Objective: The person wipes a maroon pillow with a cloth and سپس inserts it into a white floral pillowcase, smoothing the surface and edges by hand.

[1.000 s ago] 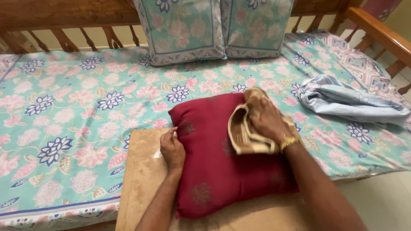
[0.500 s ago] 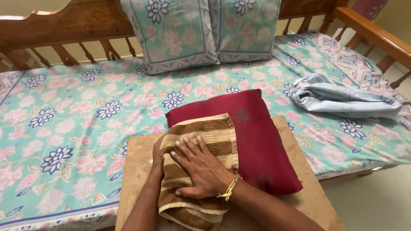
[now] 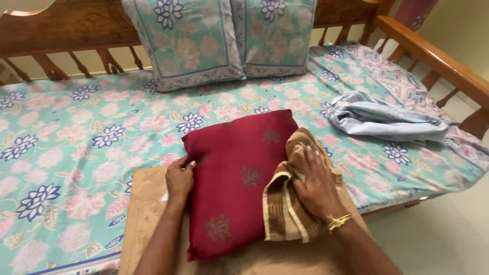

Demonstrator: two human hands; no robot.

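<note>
Towel point(image 3: 290, 203) had swung across since half a second earlier: then it lay over the cushion's left half under a flat right hand, now it sat bunched at the cushion's right edge. Right hand point(image 3: 315, 184) pressed down on it, fingers spread. Left hand point(image 3: 180, 181), hidden under the towel before, was back in view, fingers curled on the left edge of the maroon cushion point(image 3: 237, 175). Cushion lay between both hands on the tan worktop point(image 3: 145, 214), against the floral bed point(image 3: 76, 137). Beyond the right hand, a crumpled pale blue cloth point(image 3: 384, 119) rested.
</note>
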